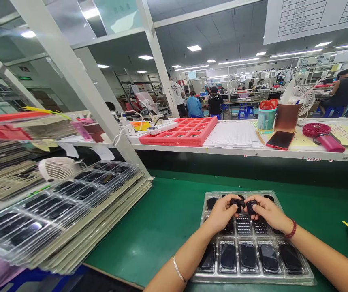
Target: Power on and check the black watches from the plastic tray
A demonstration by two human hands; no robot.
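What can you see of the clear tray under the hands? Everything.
The clear tray looks like thin, glossy moulded plastic, with a rim and rows of compartments. Its near row holds five dark, rounded devices; two middle-row compartments show gridded bottoms. It lies flat on the green tabletop. The left hand and right hand are over its far part, partly hiding it; contact is unclear.

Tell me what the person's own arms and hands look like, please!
The left hand and right hand wear no gloves, and no sleeves show. Around the left forearm is a slim, silvery bangle. The right wrist wears a dark red bracelet of round beads.
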